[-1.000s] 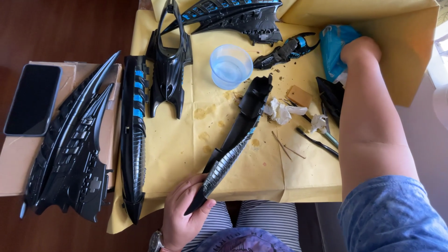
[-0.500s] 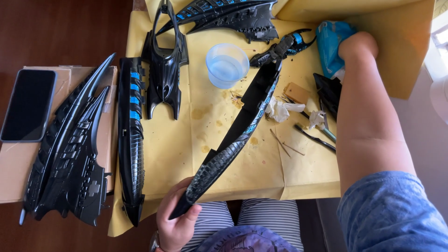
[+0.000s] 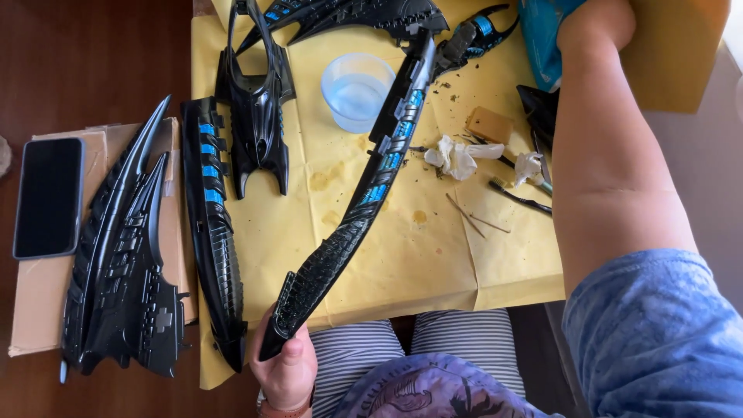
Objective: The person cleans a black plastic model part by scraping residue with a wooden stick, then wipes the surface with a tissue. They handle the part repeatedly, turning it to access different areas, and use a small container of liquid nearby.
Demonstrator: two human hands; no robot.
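**modelnoob:** so what's the left hand (image 3: pixel 288 370) got there? looks like a long black strip

**kitbasher:** yeah, a long black model piece (image 3: pixel 364 193) with blue inserts along it. The fingers are clamped round its near tip, down by the person's lap, and it slants up and away over the yellow paper (image 3: pixel 433 263) on the worktop, far end up by the clear plastic cup (image 3: pixel 357 91)

**modelnoob:** and the right hand (image 3: pixel 600 23)?

**kitbasher:** stretched out to the far right corner, resting on a blue cloth (image 3: pixel 542 35). Can't tell if its fingers are gripping or loose, they're hidden

**modelnoob:** what else is lying about?

**kitbasher:** a matching side strip (image 3: pixel 213 232) flat on the paper's left edge, a black cockpit shell (image 3: pixel 255 116) just beside it, two big black fins (image 3: pixel 120 271) on cardboard (image 3: pixel 39 310) further left with a phone (image 3: pixel 48 197), plus crumpled tissue (image 3: pixel 457 157) and a small tan block (image 3: pixel 489 124) right of the held piece
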